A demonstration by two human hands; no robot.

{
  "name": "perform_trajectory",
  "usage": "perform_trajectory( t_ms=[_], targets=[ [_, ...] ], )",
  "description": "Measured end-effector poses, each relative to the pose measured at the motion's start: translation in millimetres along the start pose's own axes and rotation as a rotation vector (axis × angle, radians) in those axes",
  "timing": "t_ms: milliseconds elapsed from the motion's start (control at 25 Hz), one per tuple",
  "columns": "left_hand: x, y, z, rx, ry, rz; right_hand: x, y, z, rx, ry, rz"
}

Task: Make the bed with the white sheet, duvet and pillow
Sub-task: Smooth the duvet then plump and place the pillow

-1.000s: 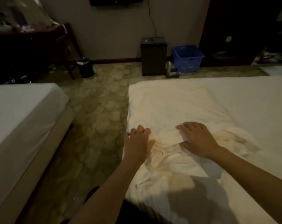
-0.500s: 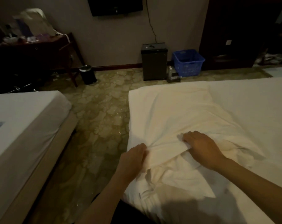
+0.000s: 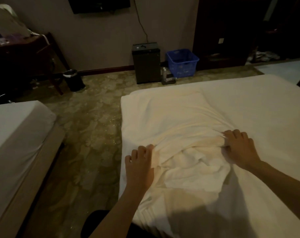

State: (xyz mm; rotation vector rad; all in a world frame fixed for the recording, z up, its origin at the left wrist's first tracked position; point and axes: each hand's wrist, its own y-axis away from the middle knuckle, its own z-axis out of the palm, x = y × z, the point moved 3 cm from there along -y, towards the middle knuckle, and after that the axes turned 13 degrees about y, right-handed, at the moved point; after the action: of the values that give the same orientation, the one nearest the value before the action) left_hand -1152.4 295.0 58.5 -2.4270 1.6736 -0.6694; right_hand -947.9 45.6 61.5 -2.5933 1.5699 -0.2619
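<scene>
A white bed (image 3: 249, 103) fills the right half of the view. On its near left part lies a folded white sheet (image 3: 176, 121), stretched flat at the far end and bunched into creases between my hands. My left hand (image 3: 139, 163) grips the bunched cloth at the bed's left edge. My right hand (image 3: 238, 146) has its fingers curled into the gathered folds further right. More crumpled white fabric (image 3: 194, 170) lies just below the two hands. No pillow shows.
A second white bed (image 3: 17, 134) stands at the left across a strip of patterned carpet (image 3: 87, 134). By the far wall are a black cabinet (image 3: 146, 63), a blue basket (image 3: 182, 62), a small bin (image 3: 73, 79) and a dark desk (image 3: 25, 54).
Both hands went from lying flat on the sheet to gripping it. My right hand moved further right, my left stayed at the edge, and the cloth is now gathered between them.
</scene>
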Motion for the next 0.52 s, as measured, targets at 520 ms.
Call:
perform_trajectory(
  t_ms=[520],
  targets=[
    [-38, 21, -107, 0.271, -0.073, -0.092, 60, 40, -58, 0.380, -0.221, -0.195]
  ],
)
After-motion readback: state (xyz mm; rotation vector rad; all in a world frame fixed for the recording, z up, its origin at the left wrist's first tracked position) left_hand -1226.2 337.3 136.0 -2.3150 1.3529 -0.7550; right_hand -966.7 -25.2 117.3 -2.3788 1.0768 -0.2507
